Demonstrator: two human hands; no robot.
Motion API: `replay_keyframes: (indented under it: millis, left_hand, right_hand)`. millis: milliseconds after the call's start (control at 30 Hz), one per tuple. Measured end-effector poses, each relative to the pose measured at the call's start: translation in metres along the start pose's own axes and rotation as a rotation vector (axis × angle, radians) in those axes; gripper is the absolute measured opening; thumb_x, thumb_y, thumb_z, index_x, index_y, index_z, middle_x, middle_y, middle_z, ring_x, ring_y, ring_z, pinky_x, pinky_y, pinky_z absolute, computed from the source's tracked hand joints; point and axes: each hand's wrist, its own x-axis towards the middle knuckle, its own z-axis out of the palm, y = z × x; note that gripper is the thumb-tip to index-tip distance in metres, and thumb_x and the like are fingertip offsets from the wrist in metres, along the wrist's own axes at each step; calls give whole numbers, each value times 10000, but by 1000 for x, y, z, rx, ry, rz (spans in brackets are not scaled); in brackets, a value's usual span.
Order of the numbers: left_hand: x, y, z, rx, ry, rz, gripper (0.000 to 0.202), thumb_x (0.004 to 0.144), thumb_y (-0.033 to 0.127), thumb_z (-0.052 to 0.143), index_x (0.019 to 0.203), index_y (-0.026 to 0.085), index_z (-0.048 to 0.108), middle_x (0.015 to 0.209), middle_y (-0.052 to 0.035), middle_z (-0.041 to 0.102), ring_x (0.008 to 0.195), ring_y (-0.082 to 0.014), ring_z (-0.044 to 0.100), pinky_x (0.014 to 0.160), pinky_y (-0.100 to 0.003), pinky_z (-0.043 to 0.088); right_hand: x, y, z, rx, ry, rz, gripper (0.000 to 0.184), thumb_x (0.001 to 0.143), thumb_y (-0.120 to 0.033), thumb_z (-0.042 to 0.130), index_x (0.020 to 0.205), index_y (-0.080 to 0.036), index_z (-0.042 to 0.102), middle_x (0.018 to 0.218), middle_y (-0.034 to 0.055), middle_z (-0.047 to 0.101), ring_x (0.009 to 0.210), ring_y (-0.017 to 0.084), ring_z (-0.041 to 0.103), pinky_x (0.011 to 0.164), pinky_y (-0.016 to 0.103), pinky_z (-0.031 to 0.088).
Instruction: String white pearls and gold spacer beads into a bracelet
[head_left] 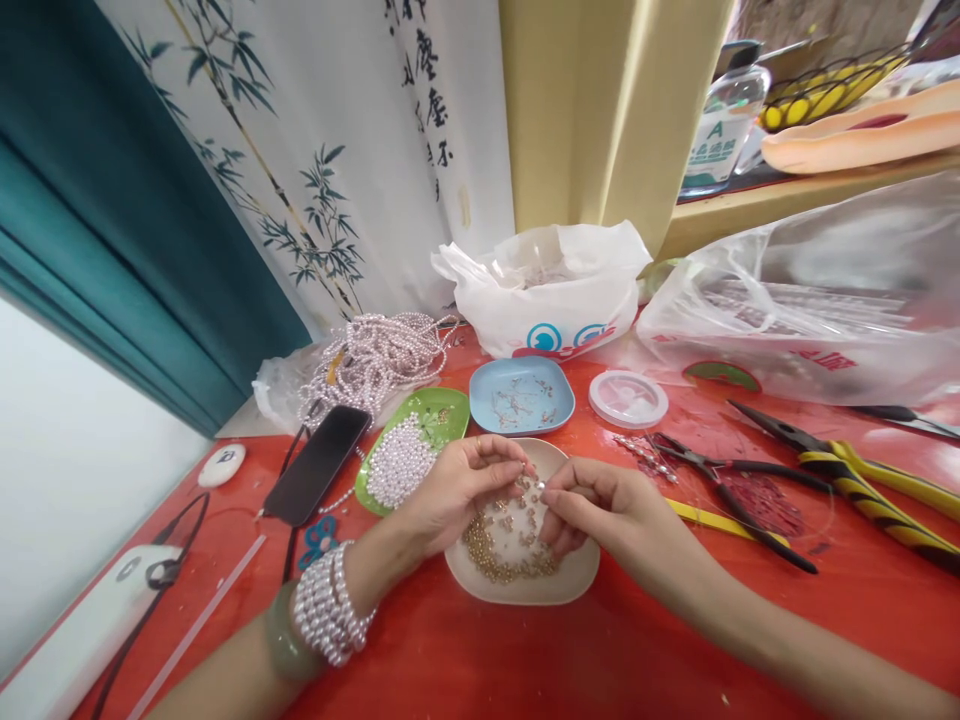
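Note:
Over a cream plate (480,588) of small gold beads (499,565), both hands are brought close together. My left hand (476,490) is closed in a pinch, thumb against the fingers; what it holds is too small to make out. Opposite it, my right hand (596,500) pinches with thumb and forefinger, and a tiny white pearl bead (541,485) shows at its fingertips. Strands of pearl beads (326,605) and a green bangle (285,635) circle the left wrist. A green plate (450,425) with white pearl beads (401,460) lies beyond the left hand.
Behind stand a blue plate (484,395) with small metal pieces, a round clear lid (628,398) and a white plastic bag (551,300). Pearl strands (382,355) and a phone (319,465) lie left. Black-handled pliers (739,490) and yellow-black pliers (855,470) lie right.

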Motion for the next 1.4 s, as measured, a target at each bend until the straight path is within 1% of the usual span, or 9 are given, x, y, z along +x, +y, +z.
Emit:
replay_keyframes:
  millis: [267,500,600,700,900,1000,1100,1200,1400]
  left_hand:
    - [1,-2,-1,8,-13,23,88,657,136,675,702,113,603,690,-13,596,583,-58,528,583,-173,419]
    - [1,-3,-2,148,-3,80,120,650,143,670,750,122,608,717,-22,611,662,-93,557,633,-205,422]
    - [0,3,-2,270,-19,112,228,657,142,658,871,142,579,765,-34,642,713,-124,583,670,-243,434]
    - [-1,17,-6,516,-23,174,240,686,163,627,917,150,563,794,-41,657,739,-142,596,690,-273,444]
    - [-2,58,-39,1054,135,319,133,730,207,557,836,159,621,847,-48,659,789,-162,589,701,-279,436]
    - [-2,71,-65,1341,183,280,149,728,199,528,826,165,635,846,-43,662,756,-158,583,673,-270,414]
    - [0,72,-85,1545,153,206,171,706,160,501,796,157,646,792,-44,667,711,-153,579,655,-259,398]
    - [4,65,-93,1590,126,180,166,668,139,516,755,160,656,770,-39,671,699,-152,577,647,-247,387]
    - [10,55,-95,1612,87,161,164,670,170,522,760,175,659,772,-30,669,671,-146,569,634,-237,378]
  right_hand:
    - [-1,1,-1,25,7,7,126,741,-230,504,628,-175,497,547,-17,624,487,95,581,503,211,462]
    - [1,2,0,8,-3,-11,139,766,-266,500,663,-173,499,571,-9,619,504,98,579,515,221,463]
    - [3,4,-1,-19,-9,-46,175,783,-311,494,679,-171,510,608,1,614,526,102,581,525,228,467]
    - [3,6,-2,-6,-6,-55,205,778,-356,504,682,-175,508,617,1,607,530,104,577,526,229,466]
    - [2,10,-3,-14,3,-64,216,807,-395,457,729,-196,485,620,-2,605,511,108,561,506,228,448]
    - [1,11,-4,-85,5,-99,214,838,-385,406,720,-213,458,539,-32,524,492,115,519,489,230,427]
    - [-1,12,-5,-201,2,-126,225,855,-364,366,701,-220,447,536,-33,478,506,124,485,502,236,417]
    - [-2,14,-6,-290,33,-122,200,851,-371,356,744,-230,449,557,-30,454,511,137,461,498,247,414]
    - [-6,14,2,-334,186,-148,153,811,-397,405,796,-251,449,635,-5,496,590,172,493,521,268,414]
